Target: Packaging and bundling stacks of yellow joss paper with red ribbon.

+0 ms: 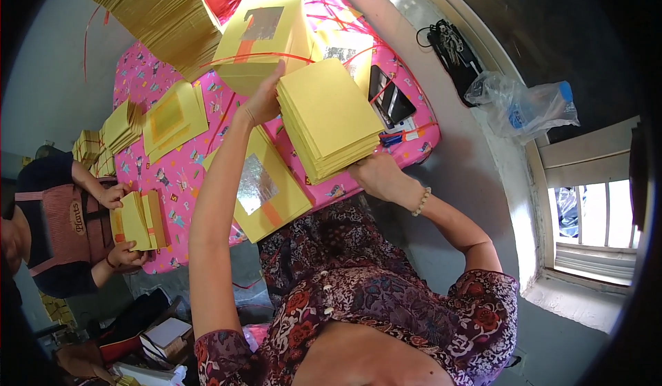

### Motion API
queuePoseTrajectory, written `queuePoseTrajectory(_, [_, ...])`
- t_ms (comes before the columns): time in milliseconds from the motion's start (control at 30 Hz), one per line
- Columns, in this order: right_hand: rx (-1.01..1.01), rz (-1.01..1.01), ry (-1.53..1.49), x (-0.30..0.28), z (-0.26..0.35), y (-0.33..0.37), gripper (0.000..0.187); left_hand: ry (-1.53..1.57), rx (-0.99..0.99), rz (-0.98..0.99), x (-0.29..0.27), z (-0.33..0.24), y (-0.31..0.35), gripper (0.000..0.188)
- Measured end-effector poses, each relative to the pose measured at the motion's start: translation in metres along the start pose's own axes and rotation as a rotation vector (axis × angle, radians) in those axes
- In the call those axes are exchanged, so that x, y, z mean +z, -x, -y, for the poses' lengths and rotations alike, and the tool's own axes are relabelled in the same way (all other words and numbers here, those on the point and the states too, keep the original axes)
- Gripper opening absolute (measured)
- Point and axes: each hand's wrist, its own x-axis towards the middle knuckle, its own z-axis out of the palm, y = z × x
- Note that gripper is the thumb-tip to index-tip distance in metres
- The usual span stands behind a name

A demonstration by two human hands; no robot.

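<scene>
A thick stack of yellow paper sheets (331, 110) is held at a tilt over the pink table between my two hands. My left hand (263, 97) grips its left edge, with some fingers hidden against it. At the lower right corner, my right hand (383, 177) is closed on the same stack. Beneath and behind it lie yellow sheets with a silver square (258, 186) and an orange strip. A tall yellow paper pile (265, 37), also marked with silver, stands just beyond my left hand. Red plastic ties (258, 56) run across that pile.
A pink patterned cloth (181, 196) covers the table. More yellow bundles (162, 20) stand at the far left. To the left, a co-worker's hands (124, 248) hold a small yellow bundle. A dark phone (391, 96) lies at the right. Beyond the table, a clear plastic bag (520, 106) rests on the sill.
</scene>
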Motion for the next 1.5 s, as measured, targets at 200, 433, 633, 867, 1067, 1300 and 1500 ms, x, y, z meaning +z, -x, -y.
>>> queuePoseTrajectory(200, [0.032, 0.01, 0.035, 0.001, 0.001, -0.008, 0.022, -0.059, 0.023, 0.009, 0.001, 0.003, 0.0, 0.088])
queuePoseTrajectory(433, [0.153, 0.092, -0.066, -0.013, 0.012, 0.001, 0.011, -0.05, -0.008, 0.001, -0.007, 0.002, -0.003, 0.09])
queuePoseTrajectory(633, [0.274, -0.75, -0.35, -0.002, 0.051, 0.026, 0.014, -0.051, -0.036, -0.004, 0.001, -0.011, -0.005, 0.094])
queuePoseTrajectory(867, [0.311, -1.169, -0.177, 0.053, 0.053, -0.017, 0.067, -0.006, -0.01, -0.092, 0.012, -0.017, -0.007, 0.099])
queuePoseTrajectory(1067, [0.301, -1.138, -0.059, 0.063, 0.049, -0.054, 0.071, 0.004, 0.034, 0.048, 0.001, -0.007, -0.012, 0.066])
queuePoseTrajectory(1300, [0.292, -1.153, -0.055, 0.072, 0.05, -0.06, 0.072, -0.017, -0.042, 0.024, -0.007, -0.004, -0.004, 0.054])
queuePoseTrajectory(1500, [0.273, -1.114, -0.017, 0.074, 0.046, -0.05, 0.073, 0.007, 0.0, -0.011, 0.005, -0.003, -0.004, 0.051])
